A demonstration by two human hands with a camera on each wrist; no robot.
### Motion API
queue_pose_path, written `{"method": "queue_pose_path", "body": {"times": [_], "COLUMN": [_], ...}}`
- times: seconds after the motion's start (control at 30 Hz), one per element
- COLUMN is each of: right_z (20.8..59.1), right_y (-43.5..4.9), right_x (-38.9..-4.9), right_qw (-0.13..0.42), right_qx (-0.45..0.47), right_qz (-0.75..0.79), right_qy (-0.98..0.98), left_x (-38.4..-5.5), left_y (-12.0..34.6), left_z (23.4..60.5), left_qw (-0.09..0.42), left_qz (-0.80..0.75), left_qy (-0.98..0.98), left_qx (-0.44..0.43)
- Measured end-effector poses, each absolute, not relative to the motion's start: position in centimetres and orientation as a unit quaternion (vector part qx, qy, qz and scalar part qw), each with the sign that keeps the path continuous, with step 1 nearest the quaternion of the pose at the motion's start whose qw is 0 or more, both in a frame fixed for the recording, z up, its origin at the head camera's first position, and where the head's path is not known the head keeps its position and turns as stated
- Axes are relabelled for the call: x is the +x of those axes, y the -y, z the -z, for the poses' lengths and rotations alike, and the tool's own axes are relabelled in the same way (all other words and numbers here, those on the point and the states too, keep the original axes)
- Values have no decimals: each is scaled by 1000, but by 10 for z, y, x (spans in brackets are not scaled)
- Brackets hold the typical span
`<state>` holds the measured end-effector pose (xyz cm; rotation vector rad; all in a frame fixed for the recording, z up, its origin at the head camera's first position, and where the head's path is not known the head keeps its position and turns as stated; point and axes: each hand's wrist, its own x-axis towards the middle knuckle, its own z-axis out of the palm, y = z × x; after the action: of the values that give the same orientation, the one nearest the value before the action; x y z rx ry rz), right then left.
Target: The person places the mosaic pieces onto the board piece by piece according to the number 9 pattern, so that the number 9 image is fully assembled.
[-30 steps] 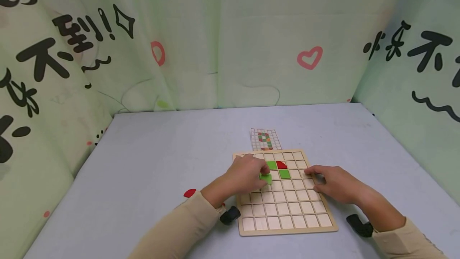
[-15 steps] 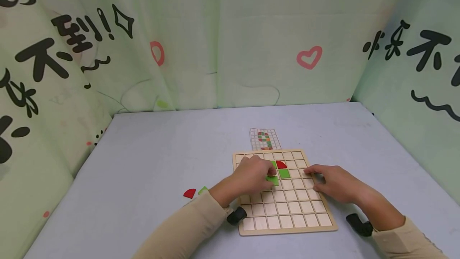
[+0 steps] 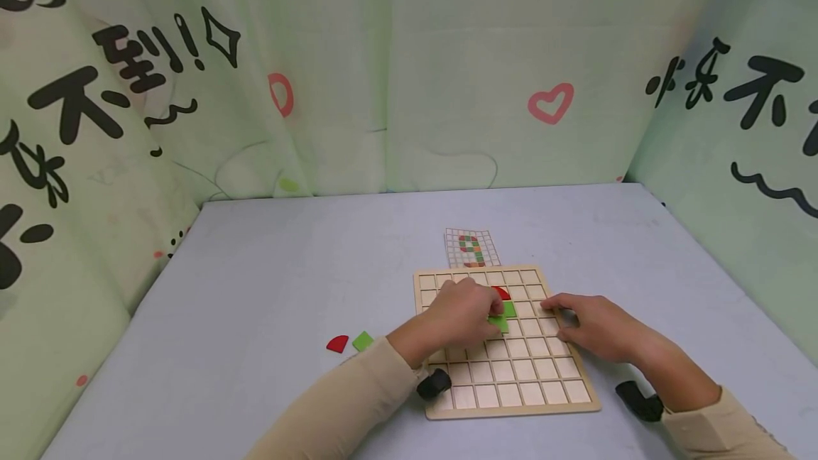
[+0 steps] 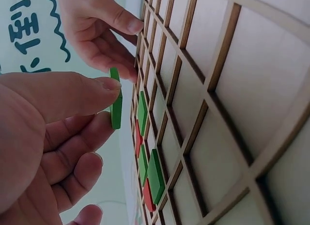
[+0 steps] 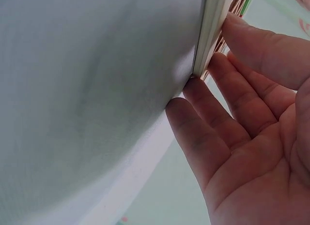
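Between the thumb and a finger of my left hand [image 3: 463,311] a green square tile [image 4: 116,99] is pinched. It is held just off the wooden grid board [image 3: 505,375], near its upper middle. Set in the board's cells, seen in the left wrist view, are several tiles, among them a red rounded tile [image 4: 148,196] and a green tile [image 4: 155,177]. The left hand hides part of these in the head view. At the board's right edge rests my right hand [image 3: 594,325]; its thumb [image 5: 256,48] and fingertips touch the rim, fingers relaxed.
Left of the board lie a loose red quarter-round tile [image 3: 337,343] and a loose green square tile [image 3: 363,341]. Beyond the board's far edge is a printed pattern card [image 3: 473,247]. The white table [image 3: 287,268] is enclosed by a pale green curtain [image 3: 447,91].
My left hand has moved rightward over the board with the green tile in its pinch. The loose green tile on the table has come out from behind the forearm. The right hand has stayed put.
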<state>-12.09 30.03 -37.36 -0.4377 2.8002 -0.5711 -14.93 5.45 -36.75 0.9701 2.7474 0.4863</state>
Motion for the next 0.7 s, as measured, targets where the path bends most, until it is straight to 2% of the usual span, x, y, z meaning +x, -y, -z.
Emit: {"method": "queue_pose_path", "body": {"times": [0.7], "right_z": [373], "right_y": [-301], "right_x": [-119], "right_qw": [112], "right_qx": [-162], "right_qz": [199], "right_qy": [-960], "left_x": [-146], "left_y": [-74], "left_z": [369], "left_qw": [92], "left_qz": [-129], "left_qy": [-933], "left_qx": [324]}}
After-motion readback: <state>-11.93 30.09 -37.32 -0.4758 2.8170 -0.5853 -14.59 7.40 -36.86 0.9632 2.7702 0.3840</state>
